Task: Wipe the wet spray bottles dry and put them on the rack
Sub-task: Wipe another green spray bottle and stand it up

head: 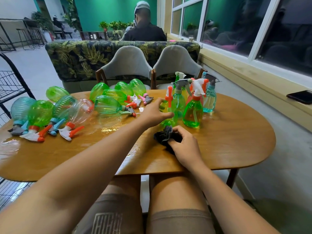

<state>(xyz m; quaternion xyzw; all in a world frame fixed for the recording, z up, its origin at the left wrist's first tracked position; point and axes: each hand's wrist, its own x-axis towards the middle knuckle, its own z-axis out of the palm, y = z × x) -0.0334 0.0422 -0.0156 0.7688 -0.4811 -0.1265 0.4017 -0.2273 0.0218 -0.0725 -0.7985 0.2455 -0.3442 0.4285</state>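
Several plastic spray bottles lie on their sides across the left and middle of the wet wooden table (pixel 228 141). Several more stand upright at the right. My left hand (pixel 156 111) reaches forward, its thumb and fingers curling around an upright green bottle with an orange trigger (pixel 168 105). Next to it stands another green bottle (pixel 193 113). My right hand (pixel 183 144) rests on the table and grips a dark cloth (pixel 163 135) bunched under its fingers. A black wire rack (pixel 10 85) stands at the far left beside the table.
Puddles of water shine on the table's left half. Two grey chairs (pixel 126 65) face me across the table, with a leaf-patterned sofa behind them. A person sits beyond with their back turned. A phone (pixel 300 96) lies on the window ledge at right.
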